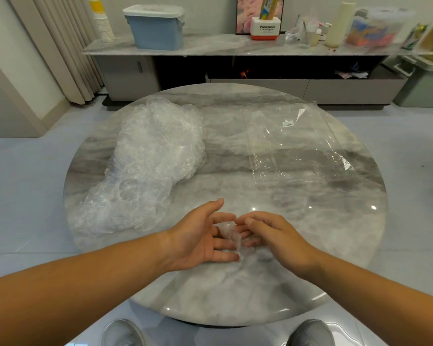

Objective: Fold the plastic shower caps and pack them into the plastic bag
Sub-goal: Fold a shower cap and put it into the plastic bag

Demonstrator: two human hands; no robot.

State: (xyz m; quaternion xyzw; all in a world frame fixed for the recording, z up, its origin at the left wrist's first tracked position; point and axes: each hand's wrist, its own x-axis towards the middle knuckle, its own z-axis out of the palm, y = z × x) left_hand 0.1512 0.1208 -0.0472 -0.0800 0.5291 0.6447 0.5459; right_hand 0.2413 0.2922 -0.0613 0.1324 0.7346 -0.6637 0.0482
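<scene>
Grey-veined marble formed the round table (235, 295), glossy enough to mirror ceiling lights. Near its front edge a single shower cap (229, 233), thin clear film bunched into a small wrinkled wad, sat between two hands held close together. The left hand (195, 243) was turned palm inward with fingers straight, the cap resting against them. The right hand (278, 238) reached in from the other side, its loosely extended fingertips touching the film; whether it pinched the cap could not be told.

On the table's left lay a large heap of loose caps (150, 158), a frothy, translucent mound of crinkled plastic. On the right the plastic bag (298, 143) lay flat and transparent, a small white label (287, 124) near its far end.

Behind stood a long sideboard (210, 44) carrying a blue bin (158, 31) with its white lid shut, a stack of paper cups (103, 23), a Panasonic box (264, 29), a cream cylinder (340, 23) and a clear tub (378, 26) of blurred coloured items. Grey shoes (123, 333) showed below the table.
</scene>
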